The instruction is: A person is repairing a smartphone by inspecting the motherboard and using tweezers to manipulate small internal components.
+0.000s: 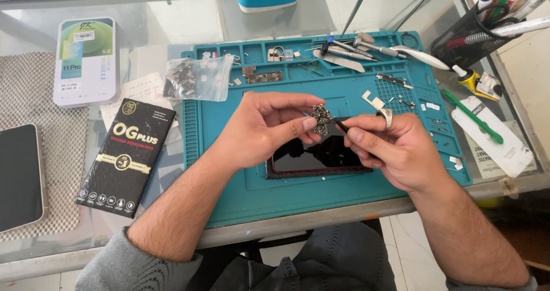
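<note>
Centre frame, over teal mat (pixel 229 176): left hand (pixel 260 127) is pinching small metal part (pixel 321 119); right hand (pixel 389 150) is gripping thin black tool (pixel 341 126), probably tweezers, probing it; steadiness needed.

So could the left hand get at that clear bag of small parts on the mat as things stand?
Probably not yet: the left hand is pinching a small metal part. The path to the clear bag looks free across the teal mat, but it would need to let go first.
</note>
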